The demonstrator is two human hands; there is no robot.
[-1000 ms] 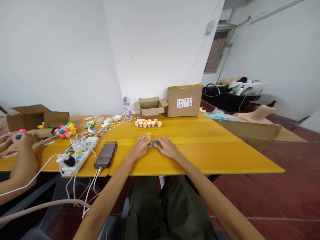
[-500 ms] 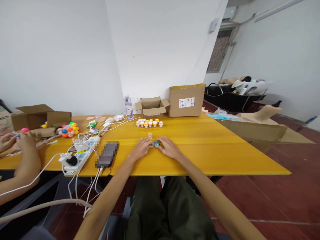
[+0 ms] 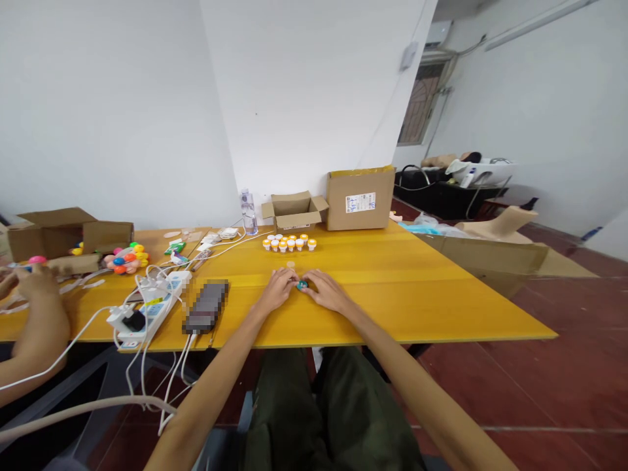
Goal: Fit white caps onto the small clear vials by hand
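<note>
A small round teal thing [image 3: 302,286] with a pale mark sits between the fingertips of both hands, low over the table; its kind is too small to make out. My left hand [image 3: 279,288] pinches its left side with bent fingers. From the other side, my right hand [image 3: 324,290] closes thumb and fingers on it. Just beyond the hands lies a small pale disc [image 3: 291,265]. Farther back, several white bottle-like pieces with orange or white round tops [image 3: 291,244] stand close together in rows.
An open small carton [image 3: 296,211], a larger closed carton [image 3: 360,199] and a water bottle [image 3: 248,212] stand at the wall. On the left are a phone [image 3: 206,307], a power strip [image 3: 169,297] with cables, colourful balls [image 3: 126,260] and a co-worker's hand [image 3: 39,281].
The view has shifted slightly. The teal thing has turned a little between my fingers, and more of its face shows. Both hands stay at nearly the same spot.
</note>
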